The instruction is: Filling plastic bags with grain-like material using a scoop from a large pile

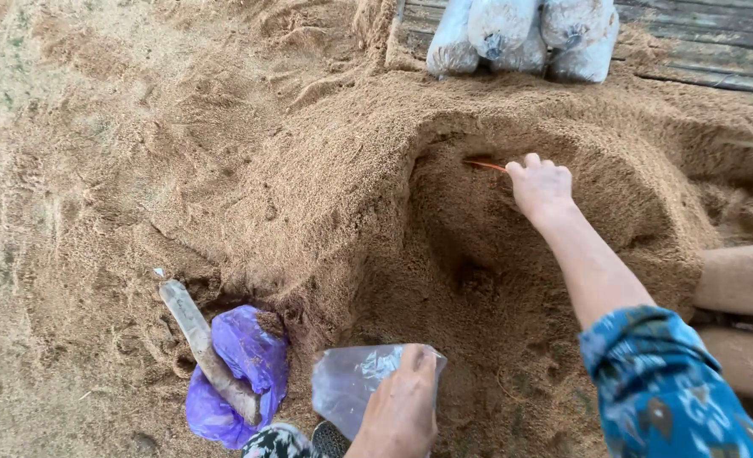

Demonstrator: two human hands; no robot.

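My right hand [542, 187] reaches into a hollow dug in a big heap of brown sawdust [325, 195], closed around a thin orange stick [485, 165] whose tip pokes out to the left. My left hand [402, 403] rests at the bottom of the view and holds a clear plastic bag [351, 382] against the foot of the heap. The bag looks crumpled and its mouth is hidden.
Several filled clear bags [520, 34] stand on wooden planks [707, 42] at the top. A purple plastic bag [240, 373] with a long grey tool [202, 343] lying across it sits at lower left. Sawdust covers the ground on the left.
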